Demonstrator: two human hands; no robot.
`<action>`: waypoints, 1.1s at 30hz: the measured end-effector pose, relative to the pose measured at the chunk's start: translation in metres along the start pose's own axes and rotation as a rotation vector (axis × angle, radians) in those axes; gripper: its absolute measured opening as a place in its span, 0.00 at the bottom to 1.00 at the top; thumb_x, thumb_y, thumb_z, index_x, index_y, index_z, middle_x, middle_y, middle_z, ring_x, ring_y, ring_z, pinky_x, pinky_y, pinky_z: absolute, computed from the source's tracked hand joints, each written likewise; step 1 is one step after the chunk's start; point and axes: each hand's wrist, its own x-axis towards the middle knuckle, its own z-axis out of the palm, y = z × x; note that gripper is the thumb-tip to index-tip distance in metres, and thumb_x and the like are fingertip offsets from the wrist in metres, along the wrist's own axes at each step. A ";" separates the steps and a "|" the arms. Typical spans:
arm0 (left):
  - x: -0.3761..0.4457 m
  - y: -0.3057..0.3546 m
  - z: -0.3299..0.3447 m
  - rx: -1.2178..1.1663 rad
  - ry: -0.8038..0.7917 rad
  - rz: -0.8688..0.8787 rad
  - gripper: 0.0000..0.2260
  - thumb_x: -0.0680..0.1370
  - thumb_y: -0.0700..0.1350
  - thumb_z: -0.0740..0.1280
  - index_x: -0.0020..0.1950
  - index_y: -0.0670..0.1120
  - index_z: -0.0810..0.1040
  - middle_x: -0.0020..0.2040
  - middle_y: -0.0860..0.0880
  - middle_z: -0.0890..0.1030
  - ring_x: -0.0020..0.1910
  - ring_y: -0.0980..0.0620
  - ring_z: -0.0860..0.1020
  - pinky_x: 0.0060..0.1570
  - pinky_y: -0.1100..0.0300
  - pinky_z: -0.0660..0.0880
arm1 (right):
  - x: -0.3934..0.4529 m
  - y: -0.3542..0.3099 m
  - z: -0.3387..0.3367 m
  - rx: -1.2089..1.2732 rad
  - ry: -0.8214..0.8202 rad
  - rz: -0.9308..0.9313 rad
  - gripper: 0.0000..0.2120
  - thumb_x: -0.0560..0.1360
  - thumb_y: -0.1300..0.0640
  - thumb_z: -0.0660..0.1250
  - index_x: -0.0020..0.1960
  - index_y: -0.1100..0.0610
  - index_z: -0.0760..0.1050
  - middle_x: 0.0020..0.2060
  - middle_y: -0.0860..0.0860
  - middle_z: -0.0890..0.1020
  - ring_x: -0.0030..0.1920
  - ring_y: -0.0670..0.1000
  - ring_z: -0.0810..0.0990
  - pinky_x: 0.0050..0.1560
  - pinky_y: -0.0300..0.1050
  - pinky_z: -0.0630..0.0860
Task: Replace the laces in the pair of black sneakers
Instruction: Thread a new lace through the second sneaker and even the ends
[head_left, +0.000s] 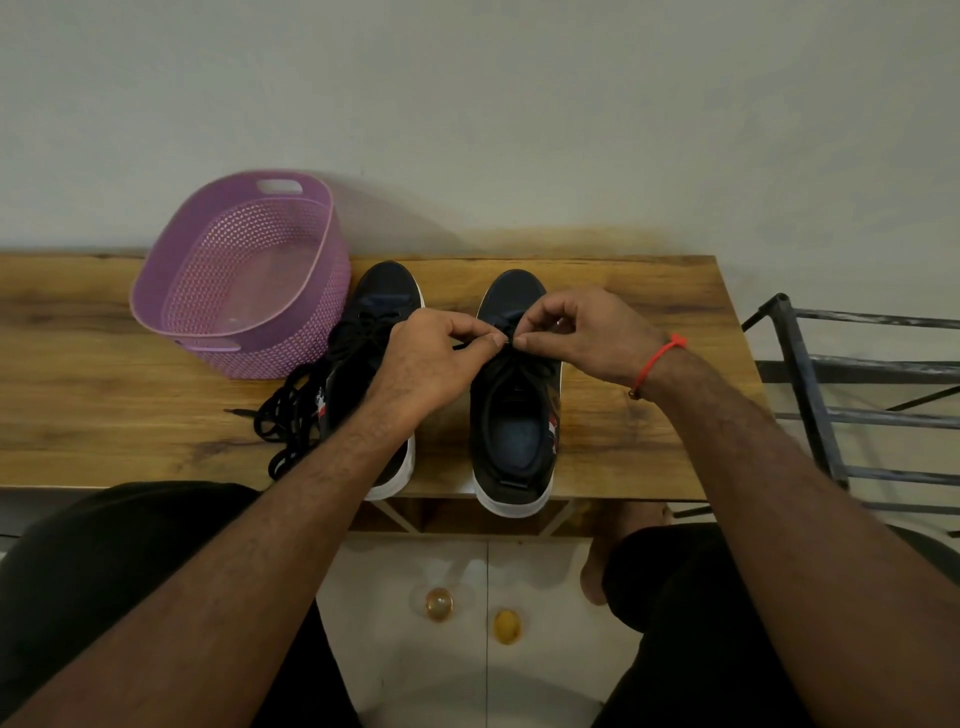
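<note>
While the left hand (434, 364) pinches the black lace (511, 340), the right hand (582, 338) pinches it too.

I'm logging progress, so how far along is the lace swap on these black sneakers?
Partway, it seems. Both hands, left hand and right hand, pinch a black lace over the right-side black white-soled sneaker. A loose black lace bundle lies beside the left-side sneaker. Whether either shoe is finished can't be told.

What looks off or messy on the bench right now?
The loose black laces lie tangled beside the left sneaker, trailing toward the wooden bench front edge. Both sneakers' heels overhang that edge. Nothing looks spilled or damaged.
</note>
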 end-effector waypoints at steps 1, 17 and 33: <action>0.000 -0.001 0.001 0.007 0.014 0.003 0.06 0.78 0.50 0.72 0.53 0.53 0.86 0.44 0.64 0.81 0.50 0.65 0.78 0.58 0.63 0.75 | 0.000 0.000 0.000 -0.010 0.005 0.008 0.05 0.75 0.53 0.73 0.50 0.53 0.83 0.42 0.44 0.83 0.40 0.40 0.78 0.43 0.37 0.74; 0.004 -0.009 0.003 0.159 0.097 0.068 0.03 0.75 0.51 0.75 0.48 0.54 0.86 0.51 0.58 0.79 0.57 0.59 0.73 0.60 0.57 0.73 | -0.001 -0.003 0.005 -0.104 -0.009 0.089 0.06 0.77 0.51 0.71 0.47 0.54 0.82 0.42 0.45 0.81 0.40 0.41 0.75 0.38 0.34 0.69; 0.001 -0.015 0.021 0.045 0.171 0.023 0.04 0.75 0.51 0.75 0.48 0.52 0.86 0.52 0.57 0.77 0.56 0.58 0.75 0.57 0.53 0.79 | 0.000 0.000 0.008 0.114 -0.036 0.140 0.07 0.78 0.54 0.70 0.47 0.57 0.83 0.38 0.47 0.82 0.40 0.43 0.78 0.40 0.37 0.73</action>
